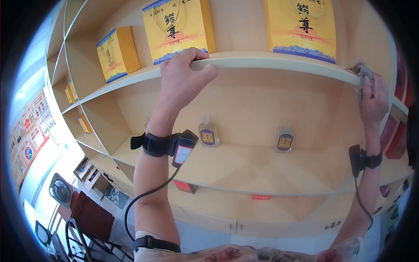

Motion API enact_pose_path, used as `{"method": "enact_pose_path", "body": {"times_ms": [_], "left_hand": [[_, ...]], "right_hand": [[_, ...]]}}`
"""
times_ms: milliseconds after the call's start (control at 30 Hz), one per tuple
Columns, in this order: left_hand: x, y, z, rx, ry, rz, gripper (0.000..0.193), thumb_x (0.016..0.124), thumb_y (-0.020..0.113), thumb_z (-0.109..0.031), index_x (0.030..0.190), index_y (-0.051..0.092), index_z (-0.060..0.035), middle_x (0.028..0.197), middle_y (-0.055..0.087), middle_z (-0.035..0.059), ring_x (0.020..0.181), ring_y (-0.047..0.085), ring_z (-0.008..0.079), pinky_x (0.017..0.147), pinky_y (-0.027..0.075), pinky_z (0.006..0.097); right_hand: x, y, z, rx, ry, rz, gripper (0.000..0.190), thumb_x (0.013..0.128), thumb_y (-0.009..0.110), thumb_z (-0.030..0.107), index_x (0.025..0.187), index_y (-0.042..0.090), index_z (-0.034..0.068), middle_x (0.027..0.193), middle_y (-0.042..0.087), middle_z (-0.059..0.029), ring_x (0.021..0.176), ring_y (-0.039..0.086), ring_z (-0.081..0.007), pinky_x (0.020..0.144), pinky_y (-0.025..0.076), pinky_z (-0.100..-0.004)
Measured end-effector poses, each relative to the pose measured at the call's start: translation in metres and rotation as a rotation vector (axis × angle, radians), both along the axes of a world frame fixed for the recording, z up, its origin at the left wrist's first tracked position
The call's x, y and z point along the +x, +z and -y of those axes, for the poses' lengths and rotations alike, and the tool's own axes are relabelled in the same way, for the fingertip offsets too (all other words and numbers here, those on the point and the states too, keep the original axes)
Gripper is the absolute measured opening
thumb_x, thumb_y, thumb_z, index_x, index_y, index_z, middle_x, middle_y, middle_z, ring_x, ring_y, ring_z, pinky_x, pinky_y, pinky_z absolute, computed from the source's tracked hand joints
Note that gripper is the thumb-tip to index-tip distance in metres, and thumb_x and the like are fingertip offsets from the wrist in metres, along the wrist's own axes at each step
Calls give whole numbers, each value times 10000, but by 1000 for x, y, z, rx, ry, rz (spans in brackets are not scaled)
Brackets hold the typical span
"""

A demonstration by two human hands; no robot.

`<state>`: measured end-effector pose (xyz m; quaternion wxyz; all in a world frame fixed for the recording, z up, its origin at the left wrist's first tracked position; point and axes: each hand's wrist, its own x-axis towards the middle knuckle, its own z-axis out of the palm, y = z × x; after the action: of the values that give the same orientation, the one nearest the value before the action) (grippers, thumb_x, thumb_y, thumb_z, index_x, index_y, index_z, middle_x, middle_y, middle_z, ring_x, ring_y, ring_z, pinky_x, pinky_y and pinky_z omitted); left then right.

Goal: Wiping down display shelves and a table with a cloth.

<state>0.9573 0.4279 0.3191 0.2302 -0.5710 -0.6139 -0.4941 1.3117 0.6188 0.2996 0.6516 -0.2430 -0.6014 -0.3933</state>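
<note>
My left hand (185, 73) grips the pale front edge of a wooden shelf (262, 63), its fingers reaching over the top just in front of a yellow paper gift bag (178, 31). A grey cloth (364, 73) is bunched in my right hand (374, 98), pressed against the right end of that same shelf edge. Another yellow gift bag (301, 31) with a blue patterned base and cord handle stands between my hands, further back on the shelf. A smaller yellow bag (118, 54) sits to the left.
On the shelf below stand glass bottles (208, 132) (284, 139) with dark labels. Lower down are a red box (185, 186) and cabinet doors (209, 217). At left are a box fan (61, 190), a dark red table (93, 216) and metal-framed chairs (77, 235). Red boxes (396, 140) fill the right shelves.
</note>
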Motion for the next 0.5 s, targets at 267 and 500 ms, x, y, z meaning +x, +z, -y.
{"method": "enact_pose_path", "body": {"times_ms": [267, 500], "left_hand": [[-2, -3, -4, 61, 69, -73, 362, 637, 622, -360, 834, 592, -57, 792, 584, 81, 827, 520, 216, 873, 283, 323], [6, -3, -5, 59, 173, -111, 333, 650, 616, -335, 837, 598, -59, 812, 602, 72, 826, 533, 213, 881, 281, 324]], "right_hand": [[-2, -1, -1, 16, -6, -6, 195, 893, 494, 208, 968, 576, 48, 882, 581, -103, 826, 573, -282, 709, 447, -348], [-2, -1, 0, 12, -8, 7, 190, 891, 497, 203, 963, 574, 45, 871, 578, -108, 819, 572, -286, 706, 443, -357]]}}
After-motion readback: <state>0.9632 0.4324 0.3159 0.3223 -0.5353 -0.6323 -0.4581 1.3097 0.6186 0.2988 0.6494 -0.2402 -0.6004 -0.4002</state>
